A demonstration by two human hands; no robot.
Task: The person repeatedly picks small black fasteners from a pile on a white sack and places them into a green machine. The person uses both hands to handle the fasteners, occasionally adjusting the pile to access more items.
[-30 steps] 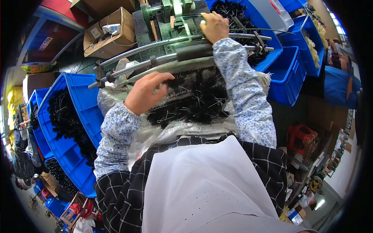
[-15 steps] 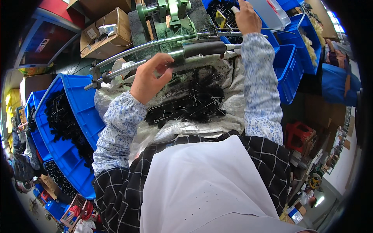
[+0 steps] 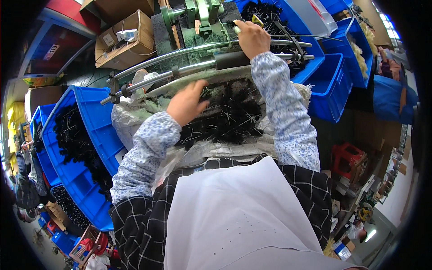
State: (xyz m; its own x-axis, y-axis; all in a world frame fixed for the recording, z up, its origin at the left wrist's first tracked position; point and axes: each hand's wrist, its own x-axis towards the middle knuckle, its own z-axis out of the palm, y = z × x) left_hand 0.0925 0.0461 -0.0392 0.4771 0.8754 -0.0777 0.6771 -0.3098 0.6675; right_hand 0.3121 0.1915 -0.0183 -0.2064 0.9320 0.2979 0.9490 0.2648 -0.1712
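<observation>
My left hand (image 3: 188,102), blurred by motion, hovers over the left part of a pile of black wire brushes (image 3: 231,114). Its thumb and fingers are apart, and one small dark brush (image 3: 205,93) shows beside the fingertips; I see no grip on it. The pile lies on a pale, dirty sheet (image 3: 216,150) across my lap. My right hand (image 3: 253,39) is above the metal rails (image 3: 198,66), by the black sleeve (image 3: 229,60) and the green machine (image 3: 203,20). Its fingers are curled together, with a pale cover on one fingertip; what they hold is hidden.
Blue bins with black brushes stand at left (image 3: 96,121) and beyond my right hand (image 3: 312,51). Another blue bin (image 3: 333,87) is at right. A cardboard box (image 3: 123,42) sits left of the machine; a red stool (image 3: 346,157) stands lower right.
My right hand has moved left and nearer, from the far bin to the machine's rails. My left hand has dropped away from the rail to the brush pile.
</observation>
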